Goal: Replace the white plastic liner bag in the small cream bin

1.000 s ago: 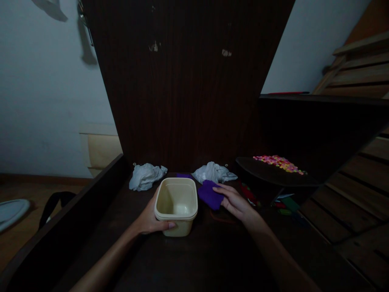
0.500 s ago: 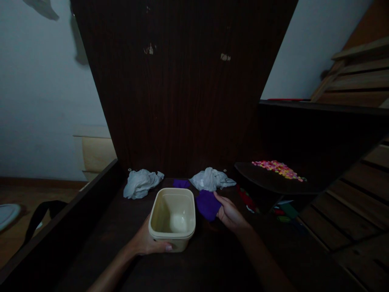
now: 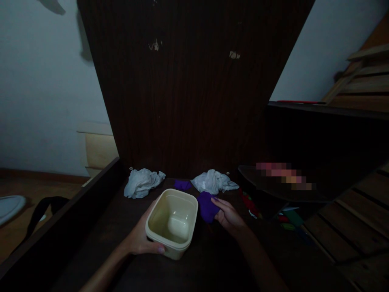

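My left hand [image 3: 140, 240] grips the near left side of a cream plastic tub [image 3: 172, 222], thumb on its front rim; the tub is tilted toward me and looks empty inside. My right hand [image 3: 228, 215] is closed on a bunched purple cloth [image 3: 207, 206] just right of the tub's rim. Both rest over a dark wooden surface [image 3: 219, 263].
Two crumpled white cloths [image 3: 141, 182] [image 3: 214, 181] lie by the tall dark back panel [image 3: 191, 89], a second purple piece [image 3: 182, 185] between them. A dark tray [image 3: 267, 190] with small coloured bits and coloured scraps [image 3: 285, 217] are at right. A raised side board [image 3: 67, 227] borders the left.
The tub has come nearer and tilted toward me in my left hand. My right hand has gathered the purple cloth from flat into a bunch beside the rim.
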A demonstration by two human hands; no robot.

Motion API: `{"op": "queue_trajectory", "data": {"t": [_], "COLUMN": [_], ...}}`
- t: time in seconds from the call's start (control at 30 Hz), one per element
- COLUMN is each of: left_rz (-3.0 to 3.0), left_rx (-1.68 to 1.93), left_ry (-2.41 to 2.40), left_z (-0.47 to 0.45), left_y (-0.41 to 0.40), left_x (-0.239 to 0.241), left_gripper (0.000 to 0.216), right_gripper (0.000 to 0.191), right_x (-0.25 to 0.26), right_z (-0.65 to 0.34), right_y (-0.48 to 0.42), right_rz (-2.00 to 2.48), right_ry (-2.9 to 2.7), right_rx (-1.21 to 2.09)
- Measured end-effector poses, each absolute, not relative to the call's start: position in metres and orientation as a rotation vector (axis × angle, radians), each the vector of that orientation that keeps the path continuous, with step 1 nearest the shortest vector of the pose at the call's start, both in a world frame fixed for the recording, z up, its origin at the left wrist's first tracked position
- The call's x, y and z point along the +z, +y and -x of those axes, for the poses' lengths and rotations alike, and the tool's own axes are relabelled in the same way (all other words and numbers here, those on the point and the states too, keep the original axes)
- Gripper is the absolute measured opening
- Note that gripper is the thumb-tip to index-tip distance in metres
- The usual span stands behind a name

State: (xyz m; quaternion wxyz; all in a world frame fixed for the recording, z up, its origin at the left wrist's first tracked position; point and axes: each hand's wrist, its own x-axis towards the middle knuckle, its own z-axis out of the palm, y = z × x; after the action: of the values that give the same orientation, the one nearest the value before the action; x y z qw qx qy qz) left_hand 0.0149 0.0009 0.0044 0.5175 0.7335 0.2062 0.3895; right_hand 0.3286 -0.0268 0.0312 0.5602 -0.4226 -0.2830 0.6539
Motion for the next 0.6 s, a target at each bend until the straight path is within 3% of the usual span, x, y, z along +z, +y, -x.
{"op": "queue_trajectory", "data": {"t": [0.13,0.33,0.6], "left_rz": [-1.727,-1.768,-1.77], "left_rx": [0.941,0.838,0.892], "left_ry": [0.518,0.722,0.704], "left_z": [-0.005,0.017,0.016], "left_y": [0.002,0.005,-0.005], "left_x": [0.014,0.001,0.007], "left_gripper": [0.128,0.12,0.114], "right_gripper": [0.038,0.021,0.029], "right_x": [0.032,0.038,0.043], "right_z": [-0.327,-0.323,-0.32], "right_y": [-0.023,-0.017,-0.021], "right_rz": [0.978,0.98,1.027], "right_ry": [-0.626,-0.567,-0.629], "right_rx": [1.518,1.491,1.465]}}
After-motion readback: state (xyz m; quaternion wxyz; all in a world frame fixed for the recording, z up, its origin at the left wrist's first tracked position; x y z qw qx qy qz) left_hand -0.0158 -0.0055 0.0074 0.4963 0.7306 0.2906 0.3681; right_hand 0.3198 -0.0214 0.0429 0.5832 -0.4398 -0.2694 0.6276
